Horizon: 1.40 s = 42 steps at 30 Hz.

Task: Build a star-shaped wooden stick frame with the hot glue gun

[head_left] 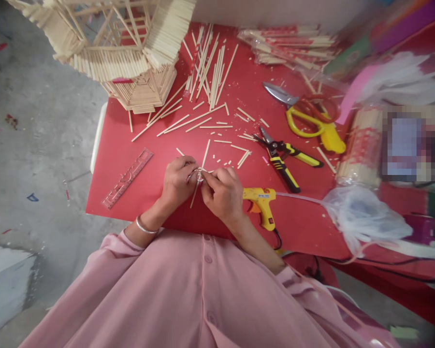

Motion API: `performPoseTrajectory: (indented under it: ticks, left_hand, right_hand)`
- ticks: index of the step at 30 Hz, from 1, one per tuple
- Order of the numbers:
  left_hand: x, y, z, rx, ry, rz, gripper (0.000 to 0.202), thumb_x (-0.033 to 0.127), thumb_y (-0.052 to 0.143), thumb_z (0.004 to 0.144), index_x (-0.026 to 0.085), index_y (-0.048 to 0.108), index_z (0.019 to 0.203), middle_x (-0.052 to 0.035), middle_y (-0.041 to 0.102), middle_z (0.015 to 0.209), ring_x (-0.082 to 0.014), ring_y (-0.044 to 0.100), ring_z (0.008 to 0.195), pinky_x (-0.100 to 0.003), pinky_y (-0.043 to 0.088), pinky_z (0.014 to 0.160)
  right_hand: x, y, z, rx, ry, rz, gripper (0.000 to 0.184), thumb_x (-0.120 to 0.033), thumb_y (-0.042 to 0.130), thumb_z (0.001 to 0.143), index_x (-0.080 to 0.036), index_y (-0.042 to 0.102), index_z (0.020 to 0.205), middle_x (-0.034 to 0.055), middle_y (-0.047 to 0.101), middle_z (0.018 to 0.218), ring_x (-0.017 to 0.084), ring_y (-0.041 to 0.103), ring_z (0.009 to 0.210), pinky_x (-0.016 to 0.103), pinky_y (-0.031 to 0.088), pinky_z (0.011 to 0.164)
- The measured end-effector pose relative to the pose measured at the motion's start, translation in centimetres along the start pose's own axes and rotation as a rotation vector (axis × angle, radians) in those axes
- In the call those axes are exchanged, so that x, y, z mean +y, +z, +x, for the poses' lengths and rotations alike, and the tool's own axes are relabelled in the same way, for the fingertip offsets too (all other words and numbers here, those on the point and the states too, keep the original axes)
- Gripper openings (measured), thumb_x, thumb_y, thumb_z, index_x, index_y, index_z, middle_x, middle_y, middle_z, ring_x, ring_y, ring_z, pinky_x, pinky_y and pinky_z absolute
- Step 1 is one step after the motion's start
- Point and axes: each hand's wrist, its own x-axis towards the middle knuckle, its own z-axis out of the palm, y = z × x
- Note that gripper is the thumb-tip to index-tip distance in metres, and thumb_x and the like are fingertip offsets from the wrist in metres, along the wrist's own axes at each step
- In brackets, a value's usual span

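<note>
Fingers of both hands meet over a small cluster of crossed thin wooden sticks (206, 153), close to the near edge of the red table (130, 203). My left hand (179, 179), a silver bangle on its wrist, pinches the cluster from the left. From the right, my right hand (223, 191) closes thumb and forefinger on it. One stick juts out above and below the fingertips; the middle of the cluster is mostly covered. Just right of my right hand lies a yellow glue gun (261, 205). Loose sticks and short cut pieces (223, 141) are scattered beyond the hands.
A stick-built model with roofs (141, 89) stands at the far left. Pruning shears (281, 157), yellow-and-red-handled scissors (311, 113) and a clear ruler (127, 179) lie around. Bagged sticks (290, 43), a stick bundle (360, 140) and a plastic bag (362, 215) occupy the right side.
</note>
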Motion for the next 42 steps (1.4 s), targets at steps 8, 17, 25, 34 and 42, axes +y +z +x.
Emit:
performPoseTrajectory:
  ticks: [8, 17, 25, 34, 42]
  left_hand:
    - [-0.17, 0.07, -0.12, -0.01, -0.007, 0.003, 0.018, 0.021, 0.056, 0.093, 0.018, 0.073, 0.088, -0.0084, 0.071, 0.098, -0.0183, 0.065, 0.086, -0.033, 0.052, 0.081]
    - [0.05, -0.12, -0.02, -0.012, -0.007, 0.03, 0.018, 0.022, 0.055, 0.093, 0.018, 0.072, 0.089, -0.0086, 0.072, 0.098, -0.0185, 0.066, 0.087, -0.032, 0.053, 0.081]
    - [0.17, -0.07, -0.11, -0.052, -0.027, 0.025, 0.017, 0.019, 0.054, 0.09, 0.018, 0.066, 0.079, -0.0106, 0.07, 0.106, -0.0178, 0.064, 0.087, -0.033, 0.052, 0.081]
    - [0.11, 0.13, -0.24, -0.031, -0.017, 0.024, 0.017, 0.02, 0.054, 0.092, 0.017, 0.067, 0.081, -0.0109, 0.068, 0.107, -0.0171, 0.062, 0.084, -0.033, 0.052, 0.08]
    - [0.13, 0.25, -0.27, 0.005, 0.004, 0.023, 0.019, 0.017, 0.055, 0.092, 0.017, 0.067, 0.078, -0.0099, 0.069, 0.106, -0.0154, 0.062, 0.083, -0.031, 0.052, 0.078]
  right_hand:
    - [-0.02, 0.02, -0.14, -0.02, -0.008, -0.005, 0.033, -0.016, 0.049, 0.093, -0.018, 0.074, 0.114, 0.0077, 0.06, 0.08, 0.024, 0.046, 0.083, 0.037, 0.041, 0.075]
    - [-0.24, -0.1, -0.1, -0.023, -0.017, -0.042, 0.033, -0.017, 0.048, 0.094, -0.02, 0.074, 0.115, 0.0078, 0.061, 0.081, 0.024, 0.048, 0.084, 0.037, 0.042, 0.074]
    - [-0.22, -0.08, -0.26, -0.042, -0.002, -0.017, 0.035, -0.018, 0.049, 0.095, -0.018, 0.072, 0.121, 0.0084, 0.061, 0.083, 0.024, 0.047, 0.086, 0.037, 0.041, 0.074]
    - [-0.12, 0.03, -0.33, -0.019, -0.015, -0.028, 0.035, -0.017, 0.047, 0.095, -0.018, 0.073, 0.119, 0.008, 0.062, 0.081, 0.024, 0.048, 0.084, 0.037, 0.042, 0.073]
    - [-0.12, 0.28, -0.26, -0.039, -0.006, -0.032, 0.034, -0.017, 0.049, 0.095, -0.019, 0.073, 0.119, 0.008, 0.062, 0.083, 0.024, 0.049, 0.085, 0.037, 0.042, 0.073]
